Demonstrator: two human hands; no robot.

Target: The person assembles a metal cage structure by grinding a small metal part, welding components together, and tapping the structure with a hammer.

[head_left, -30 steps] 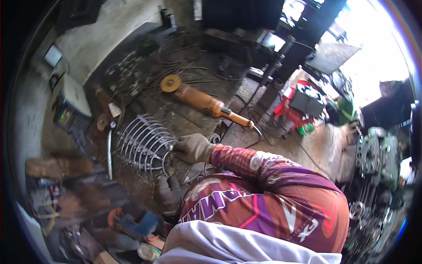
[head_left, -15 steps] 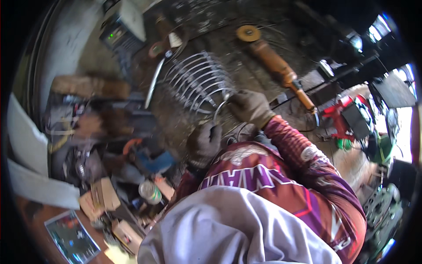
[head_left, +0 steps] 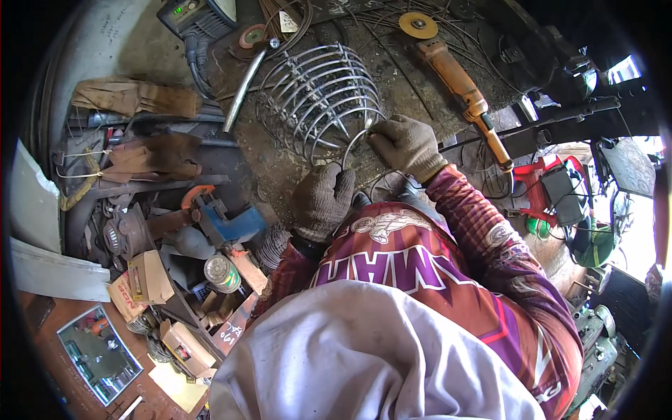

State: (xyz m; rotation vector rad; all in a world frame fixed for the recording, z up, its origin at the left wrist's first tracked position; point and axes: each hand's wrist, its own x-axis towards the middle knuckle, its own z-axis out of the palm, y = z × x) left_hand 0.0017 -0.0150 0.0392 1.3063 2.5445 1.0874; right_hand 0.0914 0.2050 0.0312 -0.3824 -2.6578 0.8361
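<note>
A curved metal rod bows between my gloved hands at the near end of a metal wire frame. My left hand, in a grey knit glove, is closed around the rod's lower end, with the thumb on top. My right hand, gloved alike, pinches its upper end beside the frame. The wire frame lies on the dark work surface just beyond, several curved bars joined by crosswise strips and narrowing toward me. Whether the rod touches the frame is unclear, and my fingertips are partly hidden.
An orange angle grinder with a yellow disc lies right of the frame. A shiny metal tube rests to its left. Behind are coiled wires and a welding machine. A blue tool and a tin can sit at left.
The view has shifted and sharpened, so the bench things appear higher in the picture. Both hands stay at the curved rod, with little visible change in their grip.
</note>
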